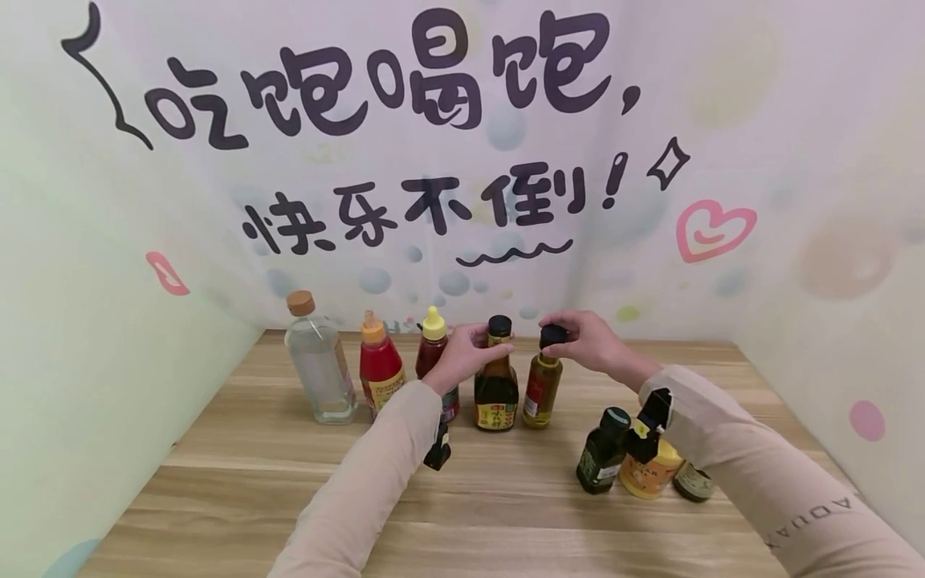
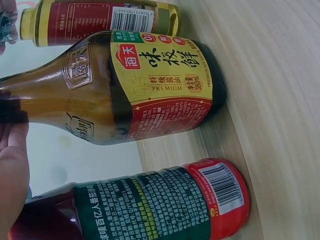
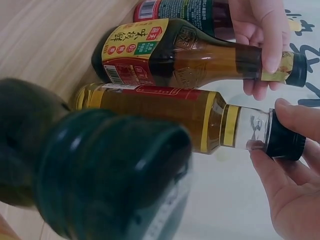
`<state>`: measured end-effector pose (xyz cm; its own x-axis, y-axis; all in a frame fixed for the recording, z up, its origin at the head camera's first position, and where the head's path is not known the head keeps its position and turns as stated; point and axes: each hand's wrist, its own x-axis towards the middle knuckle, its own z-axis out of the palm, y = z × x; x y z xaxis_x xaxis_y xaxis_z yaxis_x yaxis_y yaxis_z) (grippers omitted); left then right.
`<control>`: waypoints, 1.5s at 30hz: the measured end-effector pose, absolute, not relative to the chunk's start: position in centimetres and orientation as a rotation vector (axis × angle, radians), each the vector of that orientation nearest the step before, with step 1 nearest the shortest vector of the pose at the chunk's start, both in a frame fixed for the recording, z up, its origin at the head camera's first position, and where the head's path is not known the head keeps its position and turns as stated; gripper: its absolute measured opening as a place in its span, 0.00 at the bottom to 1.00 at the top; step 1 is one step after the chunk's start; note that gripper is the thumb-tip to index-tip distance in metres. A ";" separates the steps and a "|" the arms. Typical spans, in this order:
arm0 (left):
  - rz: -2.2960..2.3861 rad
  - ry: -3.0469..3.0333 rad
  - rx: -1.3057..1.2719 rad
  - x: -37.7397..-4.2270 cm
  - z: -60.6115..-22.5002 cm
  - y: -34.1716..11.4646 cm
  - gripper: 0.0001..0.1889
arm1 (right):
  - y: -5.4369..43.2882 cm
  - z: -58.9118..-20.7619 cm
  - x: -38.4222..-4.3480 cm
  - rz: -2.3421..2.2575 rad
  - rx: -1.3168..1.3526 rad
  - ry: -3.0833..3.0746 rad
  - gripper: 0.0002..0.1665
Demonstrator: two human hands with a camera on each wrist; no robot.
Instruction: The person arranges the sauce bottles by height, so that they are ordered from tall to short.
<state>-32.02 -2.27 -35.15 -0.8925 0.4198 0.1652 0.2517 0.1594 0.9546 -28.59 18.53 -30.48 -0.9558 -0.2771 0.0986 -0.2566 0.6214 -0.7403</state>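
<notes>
My left hand [image 1: 464, 354] has its thumb and fingers round the neck of a dark soy sauce bottle [image 2: 165, 85] with a yellow and red label. The bottle stands upright on the table. To its right is a slimmer bottle of golden-brown liquid [image 3: 160, 112], probably oil, also upright. My right hand [image 1: 591, 343] pinches the black cap [image 3: 286, 135] of that bottle between thumb and fingers. The two bottles stand close side by side. A ketchup-type squeeze bottle [image 1: 431, 353] with a yellow cap is just left of the soy sauce, partly hidden by my left hand.
Further left on the wooden table [image 1: 462, 514] stand a red squeeze bottle [image 1: 380, 365] and a clear bottle [image 1: 318, 369] with a brown cap. Nearer, under my right forearm, are a dark green-capped jar [image 1: 602, 453], a yellow-lidded tub [image 1: 650, 475] and another jar [image 1: 694, 483].
</notes>
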 end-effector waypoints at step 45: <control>1.641 2.497 0.655 -31.5 -35.1 -2.1 0.24 | 19.9 -30.8 -28.6 -1.294 -0.534 2.690 0.32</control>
